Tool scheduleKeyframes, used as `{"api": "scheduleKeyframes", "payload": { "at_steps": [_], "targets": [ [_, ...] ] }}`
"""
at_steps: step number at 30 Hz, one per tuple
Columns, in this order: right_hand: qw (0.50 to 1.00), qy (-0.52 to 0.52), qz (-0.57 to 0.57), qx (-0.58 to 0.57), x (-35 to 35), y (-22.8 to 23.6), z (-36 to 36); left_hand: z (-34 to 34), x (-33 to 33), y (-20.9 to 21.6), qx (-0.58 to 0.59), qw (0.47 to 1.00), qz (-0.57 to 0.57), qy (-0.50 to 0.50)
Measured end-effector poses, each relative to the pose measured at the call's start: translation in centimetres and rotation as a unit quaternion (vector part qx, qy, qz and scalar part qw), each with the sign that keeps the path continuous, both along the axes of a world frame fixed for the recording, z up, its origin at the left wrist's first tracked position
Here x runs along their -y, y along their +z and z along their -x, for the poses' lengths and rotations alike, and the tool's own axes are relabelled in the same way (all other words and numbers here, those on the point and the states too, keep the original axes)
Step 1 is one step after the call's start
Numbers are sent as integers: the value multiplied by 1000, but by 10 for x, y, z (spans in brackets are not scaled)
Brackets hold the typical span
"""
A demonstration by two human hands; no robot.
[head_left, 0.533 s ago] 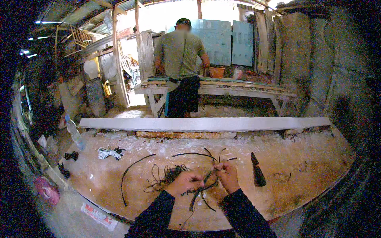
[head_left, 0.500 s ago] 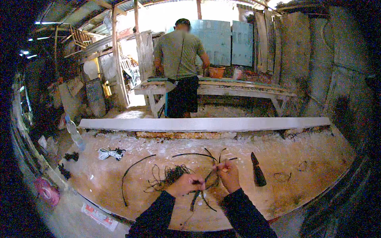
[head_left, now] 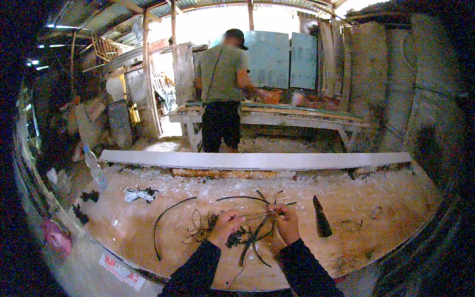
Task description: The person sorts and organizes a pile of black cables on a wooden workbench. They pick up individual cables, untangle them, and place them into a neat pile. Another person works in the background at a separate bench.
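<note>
Above the near middle of the wooden table point(head_left: 133, 232), my left hand point(head_left: 226, 227) is closed on a thin dark string point(head_left: 255, 215). The string runs across to my right hand point(head_left: 286, 222), whose fingertips pinch its other end. A dark tangled bundle of string point(head_left: 235, 238) hangs below my left hand, with loose loops point(head_left: 194, 228) on its left side. Beneath and between the hands lie several black strips point(head_left: 251, 242), crossing one another. To the right of my right hand is a dark, pointed, wedge-shaped object point(head_left: 321, 218); its kind is unclear.
A long white board point(head_left: 257, 160) borders the table's far edge. A curved black strip point(head_left: 157, 225), a tied white cord bundle point(head_left: 140, 194), dark clumps point(head_left: 89, 196) and a plastic bottle point(head_left: 94, 166) lie left. A person point(head_left: 222, 74) stands at a bench point(head_left: 297, 116) beyond.
My left hand has moved slightly left and up, and the string now stretches between both hands. The person beyond has turned toward the right.
</note>
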State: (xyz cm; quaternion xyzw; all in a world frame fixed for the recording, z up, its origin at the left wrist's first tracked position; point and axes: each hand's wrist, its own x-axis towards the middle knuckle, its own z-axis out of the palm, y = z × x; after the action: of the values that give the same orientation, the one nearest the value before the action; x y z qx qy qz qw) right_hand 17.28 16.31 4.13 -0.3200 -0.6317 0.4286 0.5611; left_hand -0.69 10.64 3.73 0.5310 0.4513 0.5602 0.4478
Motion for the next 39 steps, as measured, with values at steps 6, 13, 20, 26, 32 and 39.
{"api": "scheduleKeyframes", "payload": {
  "at_steps": [6, 13, 20, 26, 32, 39],
  "targets": [
    [977, 200, 68, 5, 1, -6, -9, 16, -15, -6, -77, 957, -99, 261],
    [925, 368, 52, 77, 21, 9, 0, 33, -24, -23, -106, 946, -97, 291],
    [937, 343, 30, 54, 17, 14, -10, 17, -31, -25, 32, 984, -86, 151],
    [966, 236, 101, 32, 11, 11, -14, 12, -15, -12, -252, 947, -114, 163],
    [982, 169, 46, -74, 4, 1, -6, 3, -9, -7, -178, 977, -121, 9],
    [997, 52, 61, -20, -4, -4, -6, 4, -1, -15, 93, 947, 73, -300]
  ]
}}
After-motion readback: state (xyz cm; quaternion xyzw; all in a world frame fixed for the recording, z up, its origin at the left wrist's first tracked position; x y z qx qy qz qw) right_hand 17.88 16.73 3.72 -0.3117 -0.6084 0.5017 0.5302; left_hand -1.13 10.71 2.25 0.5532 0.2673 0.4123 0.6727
